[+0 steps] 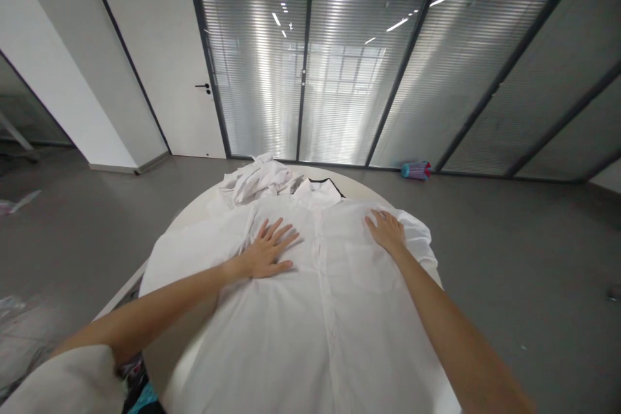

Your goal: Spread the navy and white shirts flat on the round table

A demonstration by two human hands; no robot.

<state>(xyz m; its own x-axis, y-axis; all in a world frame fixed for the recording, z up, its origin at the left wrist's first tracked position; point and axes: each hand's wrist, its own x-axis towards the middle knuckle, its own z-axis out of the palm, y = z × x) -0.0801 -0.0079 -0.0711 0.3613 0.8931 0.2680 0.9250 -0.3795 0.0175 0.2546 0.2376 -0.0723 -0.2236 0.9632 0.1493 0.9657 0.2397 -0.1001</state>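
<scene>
A white button-front shirt (301, 317) lies spread face up, its collar (317, 191) at the far end. My left hand (268, 252) rests flat on the chest left of the button placket, fingers spread. Over on the other side, my right hand (387, 231) lies on the cloth near the shoulder, palm down with the fingers extended. Neither hand grips anything. The left sleeve stretches out flat to the side, while the right sleeve (418, 236) looks bunched at the table's edge.
The shirt covers much of a round white table (201, 197). Beyond the collar sits a crumpled heap of white cloth (262, 180). A blue and red patterned bundle (416, 171) lies on the floor by the glass partition. Clear plastic (19, 330) is on the floor at left.
</scene>
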